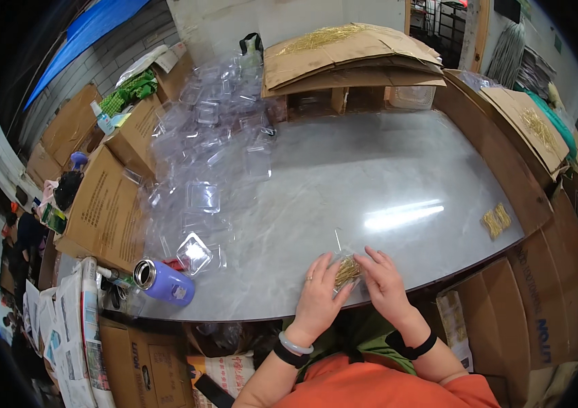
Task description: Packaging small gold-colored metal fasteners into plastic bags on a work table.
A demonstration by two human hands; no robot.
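At the near edge of the table, a small bunch of thin gold strands (348, 270) lies in what looks like a clear plastic box, its lid edge (338, 239) standing up behind. My left hand (319, 291) grips the box from the left, thumb at the near side. From the right, my right hand (385, 282) holds the other side, its fingers bent around the edge. Between them the hands cover most of the box. A second gold bundle (496, 220), pinched in at its middle, lies at the table's right edge.
Many clear plastic boxes (204, 197) are heaped on the table's left. A purple open-topped bottle (164, 281) stands at the near left. Cardboard sheets with gold strands (353, 51) rest over a shelf at the back. Cardboard boxes (102, 211) line the left; a wooden rail (493, 149) borders the right.
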